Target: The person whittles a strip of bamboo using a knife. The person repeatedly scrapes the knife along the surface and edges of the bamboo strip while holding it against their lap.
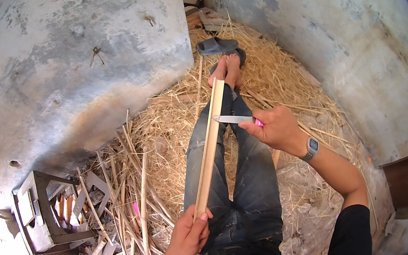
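A long split bamboo strip (210, 145) lies slantwise over my outstretched legs, its far end near my bare feet. My left hand (190, 235) is wrapped round its lower part, close to my waist. In my right hand (278, 127) is a knife (234, 118) with a pink handle, closed in my fingers. The blade points left, and its tip meets the strip a little above the middle of its length. Most of the knife's handle is hidden by my fingers.
Straw and shavings (269, 71) cover the floor around my legs. Bamboo sticks (145, 209) are piled at the left, beside a broken wooden frame (44, 212). Grey sandals (216, 46) lie beyond my feet. Stained walls (113, 41) close in on both sides.
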The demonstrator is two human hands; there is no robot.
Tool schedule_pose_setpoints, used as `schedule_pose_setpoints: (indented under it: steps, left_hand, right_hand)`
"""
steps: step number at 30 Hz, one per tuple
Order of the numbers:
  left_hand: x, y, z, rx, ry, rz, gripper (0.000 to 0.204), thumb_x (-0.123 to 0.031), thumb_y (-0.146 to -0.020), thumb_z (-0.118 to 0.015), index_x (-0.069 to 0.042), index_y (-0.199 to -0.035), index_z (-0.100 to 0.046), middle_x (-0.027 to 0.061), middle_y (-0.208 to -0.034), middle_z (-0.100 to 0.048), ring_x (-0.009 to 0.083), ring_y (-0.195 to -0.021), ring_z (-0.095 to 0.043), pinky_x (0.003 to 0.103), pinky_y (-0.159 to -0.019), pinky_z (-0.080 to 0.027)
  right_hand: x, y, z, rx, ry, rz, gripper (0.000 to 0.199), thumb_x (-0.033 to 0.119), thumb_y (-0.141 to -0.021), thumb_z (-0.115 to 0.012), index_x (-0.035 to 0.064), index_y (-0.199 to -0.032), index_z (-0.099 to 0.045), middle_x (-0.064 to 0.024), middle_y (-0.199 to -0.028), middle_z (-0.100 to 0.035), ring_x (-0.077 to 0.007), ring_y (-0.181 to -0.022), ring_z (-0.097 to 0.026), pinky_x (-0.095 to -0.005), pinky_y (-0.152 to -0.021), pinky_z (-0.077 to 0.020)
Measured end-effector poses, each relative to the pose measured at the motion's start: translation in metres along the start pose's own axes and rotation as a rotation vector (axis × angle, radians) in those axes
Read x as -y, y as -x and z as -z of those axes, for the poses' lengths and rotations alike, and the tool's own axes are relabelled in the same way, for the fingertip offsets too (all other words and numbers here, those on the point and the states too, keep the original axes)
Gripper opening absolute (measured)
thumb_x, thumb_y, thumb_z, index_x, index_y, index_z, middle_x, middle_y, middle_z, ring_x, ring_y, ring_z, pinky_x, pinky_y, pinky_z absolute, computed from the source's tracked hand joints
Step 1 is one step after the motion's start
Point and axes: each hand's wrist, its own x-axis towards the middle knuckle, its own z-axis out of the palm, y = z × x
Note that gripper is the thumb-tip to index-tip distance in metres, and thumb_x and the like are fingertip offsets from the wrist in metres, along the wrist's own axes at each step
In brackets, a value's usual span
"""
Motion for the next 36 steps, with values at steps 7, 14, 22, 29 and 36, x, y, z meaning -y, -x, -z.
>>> schedule_pose_setpoints:
  steps: [7,14,22,29,36]
  left_hand:
    - [0.016,0.026,-0.002,0.18,0.047,0.068,0.022,-0.025,-0.115,-0.042,-0.006,-0.115,-0.053,-0.0034,-0.057,-0.04,0.0072,-0.04,-0.039,0.024,-0.039,-0.032]
    - [0.008,0.008,0.005,0.182,0.189,0.017,0.023,-0.023,-0.115,-0.041,-0.002,-0.115,-0.051,-0.0024,-0.056,-0.037,0.0083,-0.038,-0.034,0.025,-0.038,-0.03]
    - [0.007,0.0,0.013,0.25,0.396,0.012,0.024,-0.024,-0.114,-0.043,-0.001,-0.114,-0.052,-0.0006,-0.056,-0.033,0.0098,-0.037,-0.029,0.026,-0.037,-0.029]
    - [0.01,0.0,0.009,0.321,0.517,0.068,0.025,-0.025,-0.112,-0.048,-0.002,-0.108,-0.054,-0.0016,-0.054,-0.031,0.0102,-0.036,-0.026,0.027,-0.036,-0.029]
    - [0.015,-0.002,0.008,0.405,0.53,0.043,0.025,-0.024,-0.113,-0.041,-0.002,-0.109,-0.053,-0.0022,-0.054,-0.03,0.0118,-0.035,-0.028,0.028,-0.035,-0.029]
  right_hand:
    - [-0.126,-0.035,0.003,-0.117,-0.023,-0.467,0.063,0.053,-0.105,-0.057,0.0012,-0.07,-0.066,-0.0143,-0.051,-0.049,-0.0279,-0.047,-0.049,-0.0428,-0.048,-0.0371]
    - [-0.025,-0.023,0.023,-0.146,-0.391,-0.402,0.061,0.049,-0.104,-0.061,0.0002,-0.067,-0.061,-0.009,-0.051,-0.038,-0.0204,-0.05,-0.037,-0.0385,-0.049,-0.0323]
    - [0.067,0.029,0.029,0.236,-0.379,0.006,0.056,0.054,-0.098,-0.068,0.008,-0.067,-0.062,-0.0137,-0.054,-0.059,-0.0381,-0.046,-0.06,-0.0446,-0.044,-0.047]
    - [0.053,0.015,0.005,0.068,-0.453,-0.071,0.052,0.05,-0.101,-0.065,0.0064,-0.071,-0.064,-0.0172,-0.058,-0.059,-0.0363,-0.052,-0.063,-0.0445,-0.049,-0.0467]
    - [0.026,-0.008,0.022,-0.026,-0.429,-0.182,0.053,0.05,-0.101,-0.064,0.0061,-0.071,-0.065,-0.019,-0.058,-0.056,-0.037,-0.049,-0.058,-0.0436,-0.048,-0.0441]
